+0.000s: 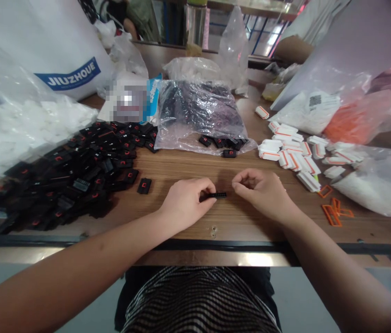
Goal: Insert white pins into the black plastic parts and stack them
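Fingers of your left hand (186, 201) close in a pinch, thumb and forefinger gripping the left end of a small black block (220, 195), whose row of openings shows toward you. The block is in front of you, between your two hands, low over the desk (181, 166); whether its underside touches the wood you cannot tell. Your right hand (261, 189) is just beside the block's free end but apart from it, its fingers curled and the tips of thumb and forefinger nearly together; whether they pinch something small cannot be made out. To the left of your left hand lies a lone black piece (144, 186) with a red mark, and past it spreads a heap of black pieces (88, 171), many marked the same way. Beyond your hands, a clear bag (198, 108) of dark parts lies flat, with a few more black pieces near its open edge. Off to the right of your right hand, white pieces (290, 144) with orange edges lie in a loose group, and nearer you four or so thin orange frames (332, 215) are scattered. Farther right, a clear bag of white parts (379, 189) slumps on the desk.
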### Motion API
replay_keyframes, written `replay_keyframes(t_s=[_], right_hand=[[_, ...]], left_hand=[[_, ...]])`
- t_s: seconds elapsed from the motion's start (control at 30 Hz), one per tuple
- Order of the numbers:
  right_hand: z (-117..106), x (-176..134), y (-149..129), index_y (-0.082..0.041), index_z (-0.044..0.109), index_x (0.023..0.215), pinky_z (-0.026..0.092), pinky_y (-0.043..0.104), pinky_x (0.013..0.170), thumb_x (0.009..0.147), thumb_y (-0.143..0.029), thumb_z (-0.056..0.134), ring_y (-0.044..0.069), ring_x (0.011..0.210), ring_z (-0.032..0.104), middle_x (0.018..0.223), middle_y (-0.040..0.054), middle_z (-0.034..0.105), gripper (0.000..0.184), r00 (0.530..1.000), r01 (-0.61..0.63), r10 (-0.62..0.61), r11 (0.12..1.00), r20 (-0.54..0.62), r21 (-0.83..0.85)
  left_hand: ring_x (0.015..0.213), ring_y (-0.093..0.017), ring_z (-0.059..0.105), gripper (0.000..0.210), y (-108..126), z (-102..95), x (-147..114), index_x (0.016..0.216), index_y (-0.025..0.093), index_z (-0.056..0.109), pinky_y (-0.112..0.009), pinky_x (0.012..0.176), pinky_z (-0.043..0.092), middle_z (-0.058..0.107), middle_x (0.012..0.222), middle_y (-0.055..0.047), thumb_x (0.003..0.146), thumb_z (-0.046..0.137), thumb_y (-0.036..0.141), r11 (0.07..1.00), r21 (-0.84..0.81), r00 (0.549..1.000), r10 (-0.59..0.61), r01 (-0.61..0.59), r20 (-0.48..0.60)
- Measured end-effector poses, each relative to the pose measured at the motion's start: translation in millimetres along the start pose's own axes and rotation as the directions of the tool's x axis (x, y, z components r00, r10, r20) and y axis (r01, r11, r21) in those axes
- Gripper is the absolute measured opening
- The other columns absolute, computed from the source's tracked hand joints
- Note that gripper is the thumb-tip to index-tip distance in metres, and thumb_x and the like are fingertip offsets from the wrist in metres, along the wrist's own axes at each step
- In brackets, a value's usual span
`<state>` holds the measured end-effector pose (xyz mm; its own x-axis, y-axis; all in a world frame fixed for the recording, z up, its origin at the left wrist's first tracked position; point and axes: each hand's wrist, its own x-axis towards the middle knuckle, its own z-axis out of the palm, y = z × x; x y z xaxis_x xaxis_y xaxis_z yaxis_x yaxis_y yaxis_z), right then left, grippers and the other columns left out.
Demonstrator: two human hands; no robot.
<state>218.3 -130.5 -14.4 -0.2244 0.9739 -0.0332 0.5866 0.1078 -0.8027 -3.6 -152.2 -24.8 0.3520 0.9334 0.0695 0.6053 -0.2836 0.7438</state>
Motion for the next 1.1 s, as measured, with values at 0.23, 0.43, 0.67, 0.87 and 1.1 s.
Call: replay_keyframes(t_s=[0.23,0.43,0.67,0.87,1.1], right_hand=[[4,-5,-7,-0.019,0.067,0.080,0.045,0.028,0.062,0.084,-0.030,0.067,0.012,0.065,0.054,0.075,-0.0003,0.064,0.011,0.984,0.074,-0.086,0.994,0.158,0.080],[9,-3,-11,-0.021,0.067,0.083,0.045,0.032,0.082,0.088,-0.023,0.063,0.015,0.088,0.059,0.093,0.0025,0.062,0.006,0.939,0.279,-0.274,0.960,0.208,0.008],[13,-3,-9,-0.021,0.065,0.084,0.044,0.033,0.086,0.090,-0.023,0.063,0.016,0.090,0.058,0.092,0.0023,0.062,0.006,0.939,0.283,-0.284,0.959,0.193,0.033],[14,-4,-10,-0.021,0.065,0.085,0.045,0.034,0.087,0.090,-0.024,0.063,0.017,0.091,0.059,0.092,0.0026,0.063,0.006,0.934,0.296,-0.296,0.955,0.201,0.028],[15,-4,-10,-0.022,0.065,0.085,0.046,0.036,0.088,0.090,-0.022,0.062,0.018,0.093,0.058,0.093,0.0035,0.063,0.006,0.927,0.332,-0.318,0.942,0.197,-0.041]], left_hand=[[0.062,-0.013,0.056,0.009,0,0.1,0,0.087,0.022,0.068,-0.027,0.063,0.041,0.062,0.066,0.005,0.079,0.071,0.018,1.000,0.002,1.000,-0.009,0.009,0.013],[0.061,-0.013,0.057,0.008,0,-0.2,0,0.086,0.022,0.069,-0.027,0.064,0.042,0.063,0.066,0.005,0.079,0.071,0.018,1.000,0.001,1.000,-0.003,0.003,0.011],[0.061,-0.013,0.056,0.008,0,0.1,0,0.087,0.022,0.069,-0.027,0.063,0.042,0.063,0.066,0.004,0.079,0.071,0.018,1.000,0.015,1.000,-0.011,0.011,0.017],[0.058,-0.012,0.053,0.010,-1,0.7,0,0.087,0.022,0.069,-0.027,0.062,0.040,0.061,0.064,0.005,0.079,0.070,0.017,1.000,0.004,1.000,-0.006,0.006,0.013],[0.056,-0.012,0.050,0.010,0,0.1,0,0.087,0.021,0.069,-0.027,0.061,0.038,0.059,0.063,0.005,0.078,0.071,0.016,1.000,0.002,1.000,-0.007,0.007,0.013]])
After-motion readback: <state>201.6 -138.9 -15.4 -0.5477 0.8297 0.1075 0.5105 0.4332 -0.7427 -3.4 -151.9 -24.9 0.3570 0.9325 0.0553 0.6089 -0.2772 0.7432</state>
